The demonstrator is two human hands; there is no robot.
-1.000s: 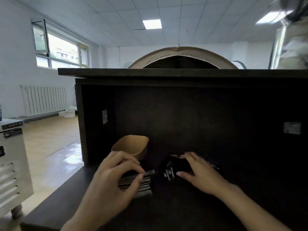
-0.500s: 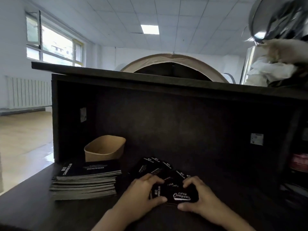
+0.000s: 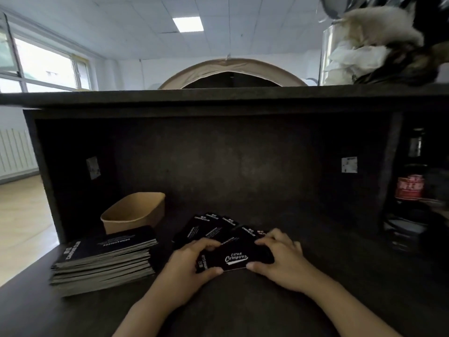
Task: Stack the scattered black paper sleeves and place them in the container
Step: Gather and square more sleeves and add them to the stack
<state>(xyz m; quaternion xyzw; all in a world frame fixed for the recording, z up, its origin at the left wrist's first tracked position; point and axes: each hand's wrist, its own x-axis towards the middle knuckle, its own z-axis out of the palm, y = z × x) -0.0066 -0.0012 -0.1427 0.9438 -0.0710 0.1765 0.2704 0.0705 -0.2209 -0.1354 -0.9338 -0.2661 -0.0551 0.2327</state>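
Several black paper sleeves with white print lie fanned out on the dark counter; the far ones (image 3: 209, 228) are spread loosely. The nearest sleeve (image 3: 237, 259), printed "Camping", is pinched at its two ends between my left hand (image 3: 187, 266) and my right hand (image 3: 279, 259). A brown paper container (image 3: 133, 212) stands open to the back left, apart from both hands.
A tall stack of black booklets (image 3: 104, 259) lies left of the sleeves, in front of the container. The dark counter (image 3: 243, 302) has a back wall and an overhead shelf (image 3: 218, 98). Bottles (image 3: 410, 186) stand in the right compartment.
One second ago my left hand rested on the booklet stack and my right on the sleeves. Both hands now grip the nearest sleeve; since half a second ago they have barely moved.
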